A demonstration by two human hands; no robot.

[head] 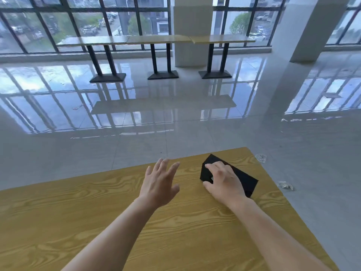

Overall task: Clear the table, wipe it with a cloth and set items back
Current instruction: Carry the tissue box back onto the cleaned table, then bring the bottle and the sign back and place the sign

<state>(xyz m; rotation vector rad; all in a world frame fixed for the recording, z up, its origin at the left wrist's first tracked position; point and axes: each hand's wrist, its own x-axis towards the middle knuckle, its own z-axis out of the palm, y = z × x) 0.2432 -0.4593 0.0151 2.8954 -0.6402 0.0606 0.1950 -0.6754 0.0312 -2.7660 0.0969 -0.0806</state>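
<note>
A folded black cloth (246,180) lies near the far right corner of the wood-grain table (78,212). My right hand (222,179) rests flat on top of the cloth, with fingers over its left end and the thumb at its near edge. My left hand (159,182) hovers just above the bare tabletop, left of the cloth, with fingers spread and nothing in it. Nothing other than the cloth is on the part of the table that shows.
Two crumpled clear wrappers (261,158) (286,185) lie on the glossy tiled floor just beyond the table's right edge. A row of narrow tables (156,39) on black bases stands by the windows. A white pillar (192,30) rises behind them.
</note>
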